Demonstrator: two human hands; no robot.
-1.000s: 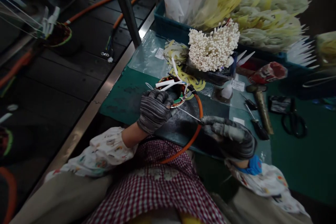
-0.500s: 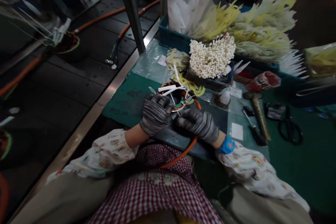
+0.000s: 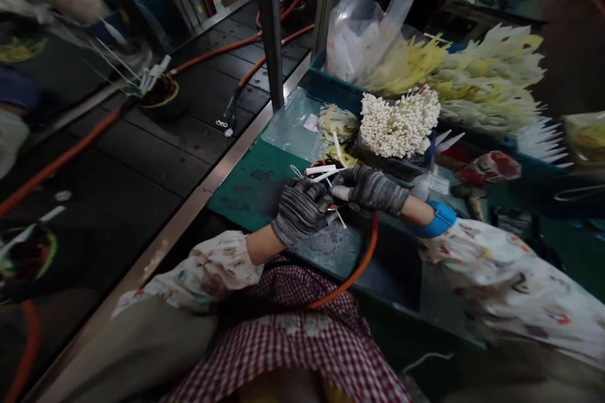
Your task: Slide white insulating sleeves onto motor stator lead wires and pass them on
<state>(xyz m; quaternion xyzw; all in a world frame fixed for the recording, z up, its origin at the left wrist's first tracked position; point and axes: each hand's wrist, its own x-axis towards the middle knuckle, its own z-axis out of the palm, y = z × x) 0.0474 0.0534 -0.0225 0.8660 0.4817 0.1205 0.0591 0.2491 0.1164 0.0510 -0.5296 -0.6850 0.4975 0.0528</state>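
A ring-shaped motor stator [image 3: 312, 164] with copper windings lies on the bench before me, mostly hidden behind my hands. White insulating sleeves [image 3: 322, 170] and thin white leads stick out of it. My left hand [image 3: 302, 209], in a grey striped glove, is curled round its near left side. From the right, my right hand [image 3: 373, 191] reaches over the ring with thumb and fingers pinched together; what they hold is hidden. An orange cable [image 3: 367, 258] runs from beneath my right hand down to my lap. One white lead end [image 3: 341, 219] hangs below my fingers.
Behind the stator stand a bundle of white-tipped sticks [image 3: 399, 123] and a blue crate [image 3: 326, 83] of yellowish sleeves [image 3: 486, 75]. A hammer [image 3: 474, 198] lies right, beside a red can [image 3: 489, 165]. Left, a conveyor [image 3: 189, 145] carries other stators [image 3: 161, 97] with orange cables.
My right hand has moved from the stator's near right side up over the ring, covering more of it. My left hand stays at its left. The view has shifted left and up.
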